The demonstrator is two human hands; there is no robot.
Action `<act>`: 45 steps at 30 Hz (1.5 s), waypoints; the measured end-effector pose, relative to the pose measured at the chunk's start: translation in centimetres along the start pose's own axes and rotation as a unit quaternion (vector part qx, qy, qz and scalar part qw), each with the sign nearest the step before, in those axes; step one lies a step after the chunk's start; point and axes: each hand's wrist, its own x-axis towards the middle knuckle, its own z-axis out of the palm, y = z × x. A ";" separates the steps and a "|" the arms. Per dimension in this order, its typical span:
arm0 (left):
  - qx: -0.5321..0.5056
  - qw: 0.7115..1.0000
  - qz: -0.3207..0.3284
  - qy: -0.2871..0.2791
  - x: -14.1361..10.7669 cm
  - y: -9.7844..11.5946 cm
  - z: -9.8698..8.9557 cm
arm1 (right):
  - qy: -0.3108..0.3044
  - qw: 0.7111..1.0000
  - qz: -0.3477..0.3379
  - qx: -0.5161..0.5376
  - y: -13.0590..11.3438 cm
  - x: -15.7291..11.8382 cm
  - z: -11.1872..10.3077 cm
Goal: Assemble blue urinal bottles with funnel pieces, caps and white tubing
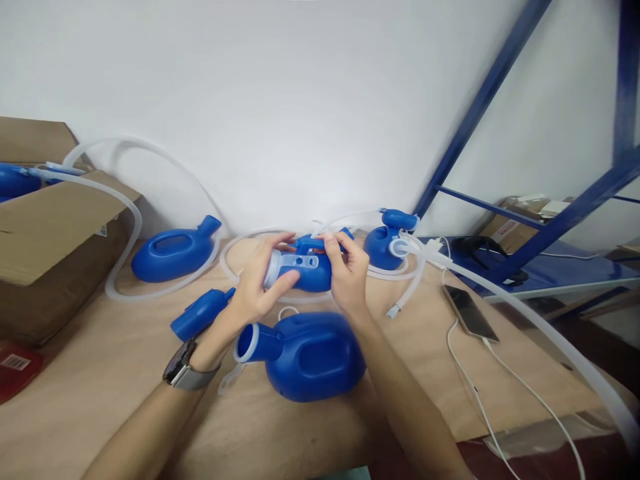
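Between my hands is a blue plastic piece (313, 279) with a translucent collar and a holed strap along its top. My left hand (255, 283) curls around the collar end, thumb along the front. My right hand (349, 270) grips the far end, with thumb and fingers on a blue handle-like part (313, 244); the fingers partly hide this contact. Just below lies a large blue urinal bottle (315, 357) on its side, its open mouth facing left. A smaller blue spout-like part (203, 313) rests beside my left wrist.
Another blue bottle (173, 255) and a cardboard box (60, 260) are at left. At right stands a blue bottle (383, 248) with clear hoses (530, 313), near a phone (470, 313) on a cable. A blue metal frame (480, 100) rises behind.
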 end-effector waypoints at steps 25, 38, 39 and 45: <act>0.070 0.992 0.049 0.089 1.8 3.7 -3.3 | 0.031 0.993 -0.037 0.110 0.8 1.8 3.7; 0.083 0.996 -0.021 0.036 1.7 3.3 -4.2 | -0.244 0.964 0.065 0.088 -0.1 1.7 1.1; 0.093 0.995 -0.026 0.029 1.7 3.5 -4.2 | -0.241 0.962 0.089 0.091 -0.2 1.7 1.1; 0.054 0.997 -0.051 0.018 1.1 3.8 -4.1 | -0.275 0.944 0.151 0.100 -1.3 2.1 0.2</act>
